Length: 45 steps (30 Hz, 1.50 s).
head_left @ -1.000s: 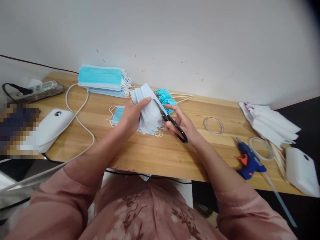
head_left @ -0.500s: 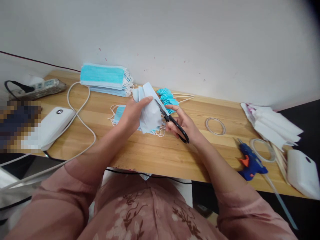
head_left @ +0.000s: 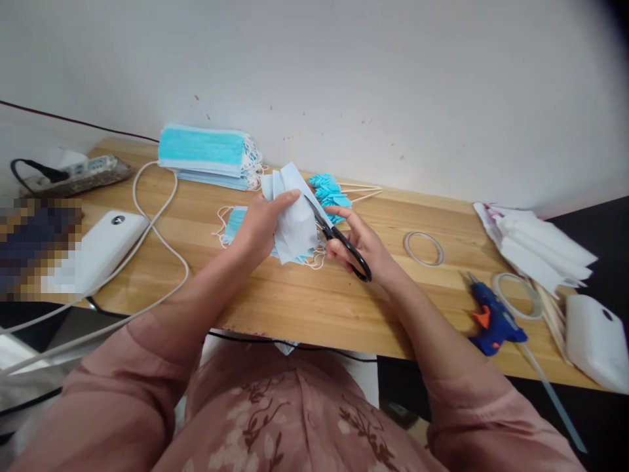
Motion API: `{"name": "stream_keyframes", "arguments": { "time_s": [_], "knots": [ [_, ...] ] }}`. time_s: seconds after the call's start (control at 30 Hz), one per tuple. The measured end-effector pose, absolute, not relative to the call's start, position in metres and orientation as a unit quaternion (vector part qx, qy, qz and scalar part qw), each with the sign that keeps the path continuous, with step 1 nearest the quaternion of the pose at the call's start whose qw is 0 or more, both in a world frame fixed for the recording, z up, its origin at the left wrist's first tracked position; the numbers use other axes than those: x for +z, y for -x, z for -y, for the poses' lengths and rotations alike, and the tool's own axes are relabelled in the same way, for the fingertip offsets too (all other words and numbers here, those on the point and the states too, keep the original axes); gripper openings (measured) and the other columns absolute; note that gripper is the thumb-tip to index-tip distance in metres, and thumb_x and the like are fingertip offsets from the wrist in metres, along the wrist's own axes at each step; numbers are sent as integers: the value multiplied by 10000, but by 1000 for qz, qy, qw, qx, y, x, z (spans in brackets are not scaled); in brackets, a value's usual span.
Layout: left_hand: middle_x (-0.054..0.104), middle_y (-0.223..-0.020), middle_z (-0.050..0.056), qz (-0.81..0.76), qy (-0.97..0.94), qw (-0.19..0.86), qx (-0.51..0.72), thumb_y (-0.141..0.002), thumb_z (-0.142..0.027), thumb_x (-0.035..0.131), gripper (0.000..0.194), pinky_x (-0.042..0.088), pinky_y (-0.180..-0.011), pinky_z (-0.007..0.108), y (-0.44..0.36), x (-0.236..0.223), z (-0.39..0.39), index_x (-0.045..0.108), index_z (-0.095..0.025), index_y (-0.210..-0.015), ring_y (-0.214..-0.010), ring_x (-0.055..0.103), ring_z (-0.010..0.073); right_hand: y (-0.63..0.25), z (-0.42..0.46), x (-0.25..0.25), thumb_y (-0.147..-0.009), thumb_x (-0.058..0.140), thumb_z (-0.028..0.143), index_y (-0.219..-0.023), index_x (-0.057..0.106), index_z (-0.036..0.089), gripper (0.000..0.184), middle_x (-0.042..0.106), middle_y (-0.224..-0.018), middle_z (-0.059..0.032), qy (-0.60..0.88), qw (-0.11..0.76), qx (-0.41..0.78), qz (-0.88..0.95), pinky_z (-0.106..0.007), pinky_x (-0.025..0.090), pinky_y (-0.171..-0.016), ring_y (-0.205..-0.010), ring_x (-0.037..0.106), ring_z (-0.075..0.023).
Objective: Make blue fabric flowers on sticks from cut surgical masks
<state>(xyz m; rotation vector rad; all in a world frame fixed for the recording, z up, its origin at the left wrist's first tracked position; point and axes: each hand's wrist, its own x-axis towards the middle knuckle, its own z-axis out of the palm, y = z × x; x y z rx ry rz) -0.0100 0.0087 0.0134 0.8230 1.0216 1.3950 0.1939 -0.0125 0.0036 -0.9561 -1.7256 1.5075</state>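
Pale blue and white layers of mask fabric point(head_left: 296, 231) fan out in my left hand point(head_left: 261, 223), pinched under the thumb. My right hand point(head_left: 358, 241) is closed around black-handled scissors point(head_left: 339, 237), its index finger stretched along them. Their blades point up and left, against the right edge of the fabric near my left thumb. Below the fabric, blue face masks with white ear loops point(head_left: 235, 224) lie on the table, partly hidden. Just behind the scissors rest bright blue ruffled pieces point(head_left: 328, 192) on thin wooden sticks point(head_left: 361, 191).
A stack of blue face masks point(head_left: 201, 148) lies at the back left, by a power strip point(head_left: 93, 168). A white power bank point(head_left: 115, 242) and white cable are left. On the right are tape rolls point(head_left: 441, 254), a blue glue gun point(head_left: 495, 322), white sheets point(head_left: 548, 246) and a white case point(head_left: 594, 337).
The lower part of the fabric has shifted slightly in shape. Both hands and the scissors stay almost where they were.
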Motion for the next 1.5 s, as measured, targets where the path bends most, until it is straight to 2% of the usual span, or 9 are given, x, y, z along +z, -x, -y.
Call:
{"name": "stream_keyframes", "arguments": {
  "time_s": [0.3,0.73,1.03,1.5],
  "knots": [
    [721,-868,47,-423,-353,581,599,-642,-391,829,387,586,-696,298,10,12,-10,656,-174,-911,-809,714,222,-193,13,3,-888,704,526,-1393,392,234,661,550,-628,83,366,329,565,662,-195,297,-378,-425,418,-73],
    [716,-873,70,-435,-354,580,590,-623,-415,830,423,597,-732,349,10,13,-9,652,-171,-919,-855,712,263,-196,12,3,-887,700,556,-1416,406,273,668,472,-610,92,376,312,554,674,-195,286,-366,-420,385,-75],
    [720,-892,56,-444,-347,577,591,-610,-402,824,415,597,-715,323,10,14,-10,651,-171,-910,-846,709,242,-196,12,5,-881,710,548,-1422,402,266,684,438,-587,100,379,310,553,674,-197,268,-363,-415,369,-76],
    [715,-850,40,-434,-352,588,585,-663,-408,795,380,600,-725,327,9,11,-12,630,-184,-922,-846,719,241,-196,12,7,-855,731,537,-1420,421,250,706,470,-566,96,399,304,544,672,-216,286,-384,-423,395,-89]
  ]
}}
